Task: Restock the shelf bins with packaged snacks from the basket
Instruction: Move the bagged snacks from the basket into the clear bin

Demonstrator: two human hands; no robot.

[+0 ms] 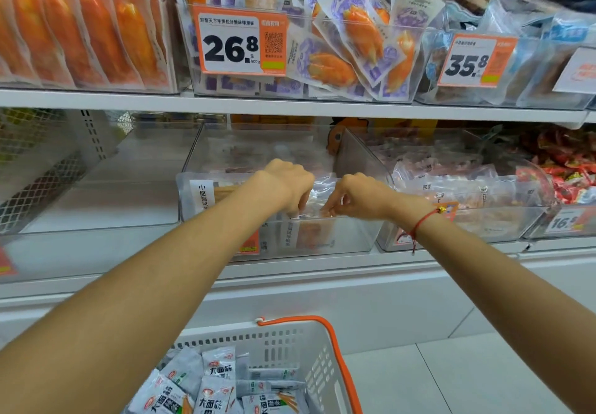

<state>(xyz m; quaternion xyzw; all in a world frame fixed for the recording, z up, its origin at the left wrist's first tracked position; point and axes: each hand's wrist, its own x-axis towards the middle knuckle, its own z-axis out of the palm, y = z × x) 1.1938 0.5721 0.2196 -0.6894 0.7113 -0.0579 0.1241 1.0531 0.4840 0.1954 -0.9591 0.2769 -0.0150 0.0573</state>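
both hands over clear bin (351,239) on lower shelf: left hand (285,184) and right hand (358,195) with fingers curled, pinching clear packets (317,192) at bin's front. below bin, basket (317,362) with many grey snack packs (219,381) left; restocking judged far from done.

Two bare forearms, no sleeves visible. Left hand (283,184): no ring, watch or band seen. Right hand (361,195): thin red string bracelet (421,223) at the wrist, small gold bead attached, loose red end hanging below.
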